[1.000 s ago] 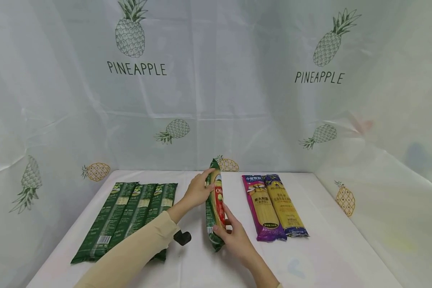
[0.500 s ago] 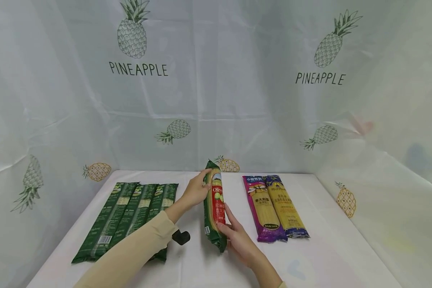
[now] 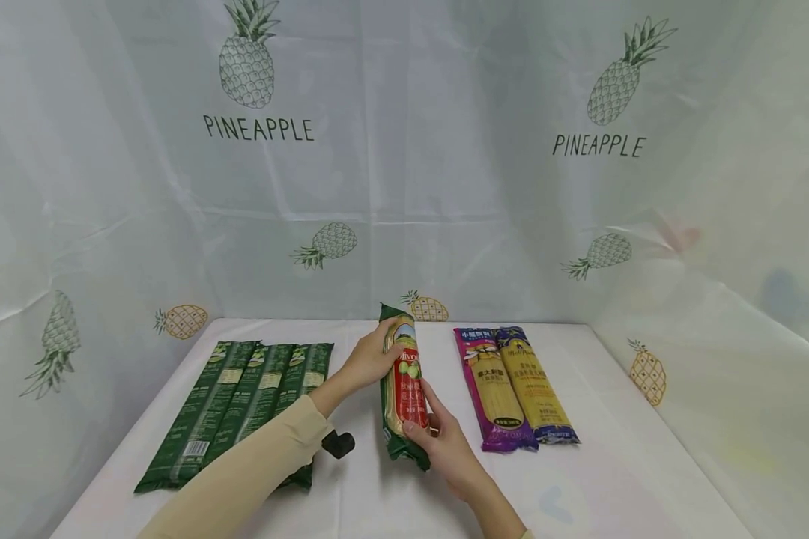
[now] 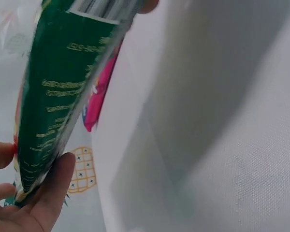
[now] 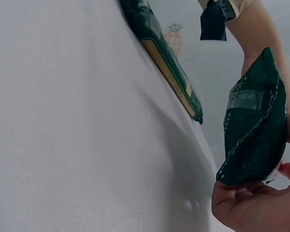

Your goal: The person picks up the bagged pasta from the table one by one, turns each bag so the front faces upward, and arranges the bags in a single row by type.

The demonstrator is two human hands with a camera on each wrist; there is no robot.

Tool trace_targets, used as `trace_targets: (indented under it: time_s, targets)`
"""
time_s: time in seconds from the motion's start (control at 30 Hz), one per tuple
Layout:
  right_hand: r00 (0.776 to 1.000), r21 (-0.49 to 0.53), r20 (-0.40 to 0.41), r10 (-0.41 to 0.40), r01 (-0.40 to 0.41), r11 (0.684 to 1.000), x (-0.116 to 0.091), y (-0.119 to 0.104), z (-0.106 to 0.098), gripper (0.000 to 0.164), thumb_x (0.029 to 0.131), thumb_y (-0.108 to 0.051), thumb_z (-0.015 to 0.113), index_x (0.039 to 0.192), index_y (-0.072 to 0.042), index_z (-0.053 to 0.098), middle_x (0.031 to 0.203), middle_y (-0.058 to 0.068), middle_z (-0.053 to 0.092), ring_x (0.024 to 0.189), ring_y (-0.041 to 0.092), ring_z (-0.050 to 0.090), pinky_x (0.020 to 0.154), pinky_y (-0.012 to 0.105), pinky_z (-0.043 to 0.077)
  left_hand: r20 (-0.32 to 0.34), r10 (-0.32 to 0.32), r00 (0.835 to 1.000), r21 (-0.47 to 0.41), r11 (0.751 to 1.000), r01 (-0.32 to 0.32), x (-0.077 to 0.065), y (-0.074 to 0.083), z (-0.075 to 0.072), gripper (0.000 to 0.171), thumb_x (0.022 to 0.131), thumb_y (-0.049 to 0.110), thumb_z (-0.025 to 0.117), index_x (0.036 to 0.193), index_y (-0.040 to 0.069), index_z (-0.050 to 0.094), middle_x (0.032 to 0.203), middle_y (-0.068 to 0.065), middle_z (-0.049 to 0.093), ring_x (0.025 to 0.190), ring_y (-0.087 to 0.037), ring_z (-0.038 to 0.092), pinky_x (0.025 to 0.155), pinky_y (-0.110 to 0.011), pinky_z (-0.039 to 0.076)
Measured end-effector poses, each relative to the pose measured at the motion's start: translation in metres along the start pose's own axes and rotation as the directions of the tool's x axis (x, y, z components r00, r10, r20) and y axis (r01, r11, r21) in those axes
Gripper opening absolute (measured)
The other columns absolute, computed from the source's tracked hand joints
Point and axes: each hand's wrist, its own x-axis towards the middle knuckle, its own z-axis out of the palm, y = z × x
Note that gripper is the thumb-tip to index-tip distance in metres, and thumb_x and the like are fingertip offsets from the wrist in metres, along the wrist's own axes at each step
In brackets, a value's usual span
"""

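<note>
I've got the left hand gripping the far end of a green-and-red spaghetti pack, right hand clamped on the near end, pack tilted above the white table.

"How does the pasta packet look?"
"Long, shiny green, with olives printed on its red front."
"And its pose?"
"Tilted, held clear of the tabletop."
</note>
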Motion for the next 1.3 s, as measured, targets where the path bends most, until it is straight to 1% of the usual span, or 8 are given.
trace_targets:
  time_s: [0.17,0.43,0.67,0.87,0.93,1.03,1.17,1.3]
  targets:
    - [0.999,-0.029,-0.016,-0.028,0.028,0.999,-0.001,-0.001,0.002,0.088,0.104,-0.025,0.071,0.173,-0.027,0.016,0.135,0.023,0.059,0.109,0.023,0.064,0.086,0.033,0.058,0.0,0.026,1.0,0.068,0.997,-0.026,0.002,-0.003,-0.001,0.068,0.11,0.034,0.06,0.167,0.01,0.031,0.155,-0.025,0.053,0.136,-0.042,0.057,0.105,-0.058,0.052]
    - [0.997,-0.064,-0.049,-0.059,0.056,0.996,-0.002,-0.001,0.004,0.087,0.103,-0.02,0.072,0.172,-0.028,0.02,0.148,0.025,0.052,0.113,0.026,0.061,0.089,0.031,0.057,-0.034,0.027,0.999,0.05,0.998,-0.025,0.003,-0.006,0.0,0.07,0.108,0.032,0.064,0.166,0.009,0.033,0.154,-0.025,0.054,0.139,-0.042,0.055,0.109,-0.058,0.048]
    - [0.994,-0.102,-0.084,-0.066,0.058,0.993,-0.002,-0.004,0.005,0.089,0.1,-0.021,0.077,0.171,-0.027,0.023,0.141,0.023,0.054,0.114,0.026,0.057,0.086,0.029,0.056,-0.043,0.0,0.999,-0.021,1.0,-0.001,0.002,-0.004,0.0,0.068,0.108,0.029,0.064,0.167,0.014,0.032,0.155,-0.025,0.053,0.138,-0.043,0.055,0.109,-0.059,0.048]
    - [0.996,-0.121,-0.063,-0.056,0.048,0.992,-0.003,-0.008,0.005,0.089,0.1,-0.028,0.077,0.172,-0.024,0.023,0.135,0.021,0.057,0.11,0.025,0.059,0.084,0.029,0.056,-0.066,-0.055,0.996,-0.105,0.993,0.047,0.001,-0.002,0.001,0.064,0.107,0.02,0.065,0.165,0.019,0.037,0.15,-0.026,0.056,0.133,-0.044,0.058,0.106,-0.06,0.049]
    - [0.997,-0.125,-0.051,-0.051,0.044,0.991,-0.004,-0.009,0.004,0.088,0.101,-0.031,0.076,0.172,-0.025,0.023,0.137,0.021,0.056,0.11,0.025,0.059,0.084,0.03,0.056,-0.067,-0.077,0.995,-0.136,0.988,0.068,0.001,-0.002,0.001,0.063,0.107,0.018,0.064,0.164,0.021,0.038,0.15,-0.026,0.056,0.133,-0.044,0.058,0.107,-0.06,0.049]
    - [1.0,-0.094,-0.017,-0.024,0.022,0.995,-0.005,-0.011,0.002,0.084,0.103,-0.033,0.072,0.171,-0.031,0.023,0.138,0.023,0.051,0.109,0.029,0.059,0.08,0.036,0.061,-0.057,-0.102,0.993,-0.175,0.98,0.091,0.001,-0.003,0.002,0.061,0.108,0.016,0.061,0.164,0.021,0.037,0.152,-0.026,0.054,0.134,-0.044,0.058,0.106,-0.059,0.05]
    - [0.999,-0.05,0.037,0.025,-0.024,0.998,-0.006,-0.015,-0.002,0.076,0.107,-0.035,0.066,0.17,-0.037,0.023,0.142,0.023,0.047,0.11,0.028,0.062,0.082,0.041,0.063,-0.041,-0.125,0.991,-0.221,0.969,0.113,0.002,-0.005,0.001,0.059,0.11,0.015,0.056,0.165,0.021,0.036,0.155,-0.025,0.051,0.136,-0.044,0.056,0.106,-0.058,0.051]
    - [0.994,0.027,0.08,0.075,-0.077,0.997,-0.005,-0.016,-0.009,0.075,0.109,-0.033,0.061,0.171,-0.041,0.02,0.147,0.021,0.046,0.108,0.026,0.066,0.083,0.041,0.062,-0.022,-0.139,0.99,-0.267,0.955,0.128,0.003,-0.006,-0.002,0.06,0.11,0.013,0.055,0.166,0.024,0.035,0.157,-0.024,0.049,0.138,-0.044,0.054,0.109,-0.059,0.048]
